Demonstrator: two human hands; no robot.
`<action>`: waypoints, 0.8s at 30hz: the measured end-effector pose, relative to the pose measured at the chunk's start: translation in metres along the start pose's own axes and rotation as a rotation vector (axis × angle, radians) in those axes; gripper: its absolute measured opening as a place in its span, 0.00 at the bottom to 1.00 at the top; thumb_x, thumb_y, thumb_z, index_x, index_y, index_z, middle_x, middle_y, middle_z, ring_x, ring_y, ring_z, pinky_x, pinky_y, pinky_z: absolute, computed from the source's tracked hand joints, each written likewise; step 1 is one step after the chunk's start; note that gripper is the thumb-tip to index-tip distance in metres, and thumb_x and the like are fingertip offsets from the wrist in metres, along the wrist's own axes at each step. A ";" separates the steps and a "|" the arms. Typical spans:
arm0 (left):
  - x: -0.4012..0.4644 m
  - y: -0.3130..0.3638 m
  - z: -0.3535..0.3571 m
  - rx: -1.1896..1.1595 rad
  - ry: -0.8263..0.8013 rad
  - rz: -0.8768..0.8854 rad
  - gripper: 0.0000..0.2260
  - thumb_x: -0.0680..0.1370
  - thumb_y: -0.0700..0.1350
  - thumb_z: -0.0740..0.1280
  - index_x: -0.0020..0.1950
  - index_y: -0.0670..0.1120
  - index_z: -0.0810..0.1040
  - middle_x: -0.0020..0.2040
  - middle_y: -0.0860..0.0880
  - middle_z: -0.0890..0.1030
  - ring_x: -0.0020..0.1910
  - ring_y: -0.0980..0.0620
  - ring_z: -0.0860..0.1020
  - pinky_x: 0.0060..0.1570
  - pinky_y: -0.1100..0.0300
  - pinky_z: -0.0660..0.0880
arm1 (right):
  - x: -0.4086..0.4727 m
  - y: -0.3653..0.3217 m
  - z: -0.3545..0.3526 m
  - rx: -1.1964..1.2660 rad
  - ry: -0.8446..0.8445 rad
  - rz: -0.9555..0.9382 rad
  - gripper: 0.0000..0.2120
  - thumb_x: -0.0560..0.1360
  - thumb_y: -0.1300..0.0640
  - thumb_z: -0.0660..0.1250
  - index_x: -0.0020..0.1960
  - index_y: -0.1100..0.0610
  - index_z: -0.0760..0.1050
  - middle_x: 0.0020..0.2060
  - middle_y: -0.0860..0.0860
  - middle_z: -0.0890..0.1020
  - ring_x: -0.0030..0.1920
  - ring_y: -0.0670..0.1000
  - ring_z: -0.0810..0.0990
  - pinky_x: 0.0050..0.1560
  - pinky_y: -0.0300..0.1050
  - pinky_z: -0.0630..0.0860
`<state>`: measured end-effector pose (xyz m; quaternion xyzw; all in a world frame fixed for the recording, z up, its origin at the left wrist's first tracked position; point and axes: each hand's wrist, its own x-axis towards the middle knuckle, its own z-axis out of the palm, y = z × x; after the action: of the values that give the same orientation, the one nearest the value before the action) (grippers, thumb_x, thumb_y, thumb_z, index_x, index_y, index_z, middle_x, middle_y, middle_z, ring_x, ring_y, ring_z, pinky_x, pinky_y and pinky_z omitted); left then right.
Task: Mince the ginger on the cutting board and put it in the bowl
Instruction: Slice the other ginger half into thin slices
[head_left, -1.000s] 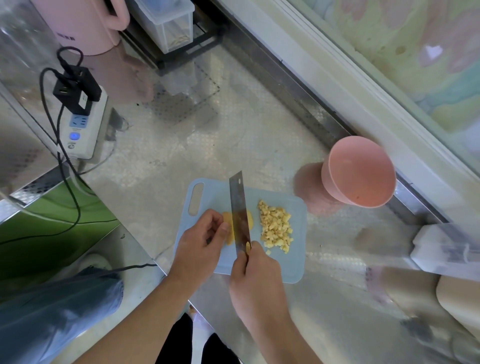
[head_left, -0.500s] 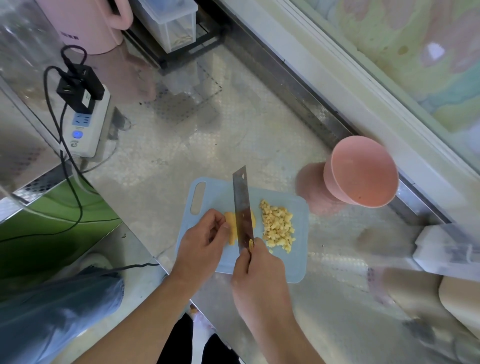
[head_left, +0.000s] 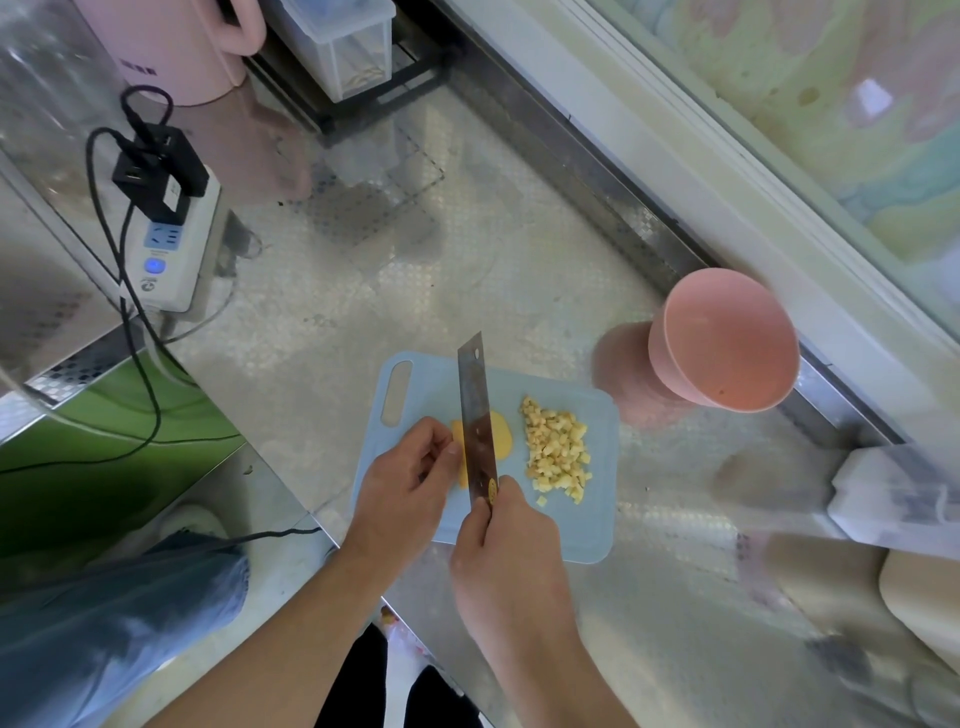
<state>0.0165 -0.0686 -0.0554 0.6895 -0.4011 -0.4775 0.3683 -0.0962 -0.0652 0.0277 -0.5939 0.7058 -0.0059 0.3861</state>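
Hiding beneath cleaver (head_left: 478, 421), seemingly uncut ginger slice (head_left: 503, 439).

Soft, even daylight fills the frame, brightest along the pale window ledge (head_left: 675, 171) running from the top centre to the right edge, and it throws only faint shadows. The embossed steel counter (head_left: 363, 291) gives a hazy sheen and a blurred pink reflection beside the bowl (head_left: 727, 348). The wide lens bends straight lines toward the edges, and the lower right and lower left corners are smeared and out of focus, while the centre stays fairly sharp.
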 end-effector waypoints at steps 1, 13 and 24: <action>0.000 0.000 0.000 0.002 0.001 0.001 0.10 0.85 0.50 0.63 0.47 0.48 0.74 0.34 0.41 0.75 0.36 0.38 0.74 0.37 0.38 0.77 | 0.000 0.000 0.000 -0.003 0.000 -0.001 0.08 0.83 0.53 0.53 0.45 0.52 0.66 0.36 0.50 0.77 0.37 0.53 0.77 0.29 0.42 0.66; 0.000 -0.001 0.001 0.016 0.017 0.018 0.09 0.85 0.48 0.63 0.46 0.48 0.74 0.34 0.42 0.75 0.34 0.39 0.75 0.35 0.39 0.77 | -0.002 -0.007 0.003 -0.051 -0.018 0.012 0.05 0.83 0.55 0.53 0.48 0.52 0.64 0.37 0.46 0.75 0.38 0.49 0.76 0.27 0.38 0.65; -0.001 -0.001 0.002 0.049 0.033 0.056 0.11 0.85 0.48 0.63 0.43 0.49 0.72 0.31 0.49 0.74 0.32 0.46 0.74 0.35 0.43 0.74 | -0.011 -0.005 0.012 -0.063 0.036 -0.039 0.01 0.80 0.56 0.56 0.50 0.52 0.65 0.35 0.43 0.70 0.37 0.49 0.76 0.39 0.44 0.78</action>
<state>0.0141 -0.0674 -0.0568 0.6948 -0.4258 -0.4453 0.3710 -0.0850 -0.0518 0.0277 -0.6191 0.7008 -0.0019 0.3545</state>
